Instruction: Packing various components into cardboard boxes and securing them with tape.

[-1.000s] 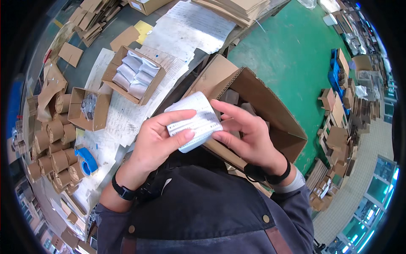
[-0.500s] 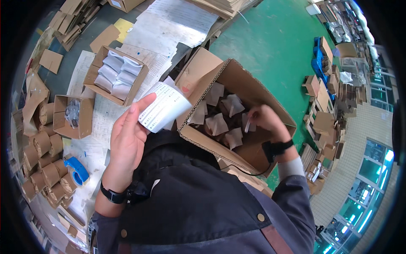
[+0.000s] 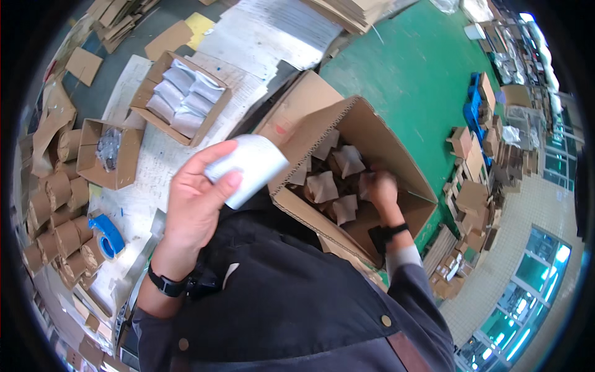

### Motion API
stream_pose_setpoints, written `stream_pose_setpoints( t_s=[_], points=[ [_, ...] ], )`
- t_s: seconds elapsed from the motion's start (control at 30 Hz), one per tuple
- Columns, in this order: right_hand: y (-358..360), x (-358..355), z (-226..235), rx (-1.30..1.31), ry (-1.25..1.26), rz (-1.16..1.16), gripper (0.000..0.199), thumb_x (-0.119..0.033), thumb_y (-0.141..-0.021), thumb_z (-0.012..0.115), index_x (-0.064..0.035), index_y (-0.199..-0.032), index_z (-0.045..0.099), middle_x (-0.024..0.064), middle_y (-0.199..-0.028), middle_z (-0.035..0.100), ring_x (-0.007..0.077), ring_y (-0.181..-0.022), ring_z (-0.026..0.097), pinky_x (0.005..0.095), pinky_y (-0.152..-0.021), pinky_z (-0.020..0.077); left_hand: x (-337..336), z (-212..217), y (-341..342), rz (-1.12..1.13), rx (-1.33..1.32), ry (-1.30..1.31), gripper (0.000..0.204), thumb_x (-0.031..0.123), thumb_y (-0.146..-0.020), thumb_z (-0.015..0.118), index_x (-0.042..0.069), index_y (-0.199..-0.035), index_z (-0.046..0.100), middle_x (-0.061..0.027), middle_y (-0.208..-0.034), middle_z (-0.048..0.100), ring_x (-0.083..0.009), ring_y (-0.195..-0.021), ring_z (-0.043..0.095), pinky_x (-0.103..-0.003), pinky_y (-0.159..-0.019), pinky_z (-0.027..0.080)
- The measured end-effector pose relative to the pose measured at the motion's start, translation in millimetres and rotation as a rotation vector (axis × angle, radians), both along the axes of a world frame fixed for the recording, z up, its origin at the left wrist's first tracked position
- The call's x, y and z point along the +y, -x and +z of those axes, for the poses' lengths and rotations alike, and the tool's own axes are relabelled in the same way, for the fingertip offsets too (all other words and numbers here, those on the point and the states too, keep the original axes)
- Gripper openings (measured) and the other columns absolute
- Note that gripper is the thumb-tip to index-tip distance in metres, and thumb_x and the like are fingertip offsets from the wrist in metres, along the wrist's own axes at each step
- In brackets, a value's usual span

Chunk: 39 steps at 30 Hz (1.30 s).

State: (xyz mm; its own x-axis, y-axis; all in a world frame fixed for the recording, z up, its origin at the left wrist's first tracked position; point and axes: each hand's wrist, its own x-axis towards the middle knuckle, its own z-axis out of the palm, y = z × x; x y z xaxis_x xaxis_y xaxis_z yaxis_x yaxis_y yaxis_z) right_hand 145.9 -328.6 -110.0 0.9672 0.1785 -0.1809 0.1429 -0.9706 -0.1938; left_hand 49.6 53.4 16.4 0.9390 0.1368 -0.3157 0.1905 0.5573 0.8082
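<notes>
My left hand (image 3: 197, 197) grips a curved sheaf of white paper slips (image 3: 251, 170), thumb over the near side and fingers behind. It hovers left of a large open cardboard carton (image 3: 310, 133). My right hand (image 3: 383, 191) reaches down inside that carton, fingers curled beside a white paper piece at the right of the packed items. Its fingertips are blurred and partly hidden, so what they pinch cannot be made out. Several brown items topped with folded white paper, such as this wrapped piece (image 3: 322, 187), lie in the carton.
On the paper-covered table stand a small box of white-wrapped packets (image 3: 185, 99) and a box of clear plastic bags (image 3: 108, 152). Several brown paper rolls (image 3: 59, 192) are piled at left, beside a blue tape dispenser (image 3: 106, 235). Stacked cartons (image 3: 474, 198) line the right.
My left hand has tilted the slips, so the printed side no longer shows plainly. My right hand has moved slightly down and left inside the carton. The whole view has shifted a little.
</notes>
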Motion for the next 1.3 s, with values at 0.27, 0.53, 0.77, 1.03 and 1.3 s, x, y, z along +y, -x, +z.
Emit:
stream_pose_setpoints(
  t_s=[0.27,0.53,0.77,1.03,1.3],
  points=[
    [9,159,173,0.684,-1.411,0.152,0.032,-0.008,-0.084,0.071,-0.0018,-0.110,0.053,0.0045,-0.100,0.060,0.0122,-0.092,0.060,0.0261,-0.082,0.0458,-18,24,-8,-0.229,-0.051,0.030,0.048,-0.007,-0.080,0.069,-0.005,-0.125,0.052,-0.0135,-0.120,0.058,-0.0179,-0.107,0.058,-0.031,-0.094,0.049],
    [9,155,164,0.187,-1.007,0.566,0.030,-0.003,-0.078,0.073,-0.0126,-0.106,0.071,0.0036,-0.081,0.069,0.0153,-0.071,0.063,0.0310,-0.074,0.0432,-5,20,-7,-0.383,0.023,0.016,0.047,0.032,-0.102,0.039,-0.009,-0.120,0.055,-0.0177,-0.118,0.060,-0.0209,-0.110,0.058,-0.033,-0.097,0.044],
    [-8,114,152,0.722,-1.215,0.003,0.011,0.002,-0.081,0.068,-0.0024,-0.090,0.070,0.0039,-0.088,0.069,0.0117,-0.080,0.063,0.0253,-0.080,0.0494,-6,10,-6,-0.137,0.118,0.005,0.058,0.041,-0.103,0.029,-0.008,-0.127,0.049,-0.0189,-0.120,0.058,-0.0231,-0.110,0.059,-0.035,-0.097,0.045],
    [30,-42,-55,0.813,-0.233,0.140,0.024,-0.017,-0.068,0.075,-0.0073,-0.090,0.069,0.0077,-0.079,0.068,0.0182,-0.074,0.064,0.0321,-0.068,0.0507,13,8,-15,-0.004,0.090,0.112,0.054,0.034,-0.104,0.028,-0.010,-0.128,0.045,-0.0210,-0.129,0.052,-0.0256,-0.120,0.052,-0.037,-0.103,0.040],
    [58,-25,-72,0.340,0.098,0.331,0.030,-0.033,-0.081,0.065,-0.0078,-0.096,0.066,0.0135,-0.092,0.068,0.0325,-0.084,0.065,0.0411,-0.074,0.0531,30,23,-7,0.031,0.039,0.013,0.053,0.036,-0.103,0.032,-0.008,-0.127,0.049,-0.0177,-0.127,0.054,-0.0223,-0.120,0.052,-0.036,-0.103,0.040]
  ],
)
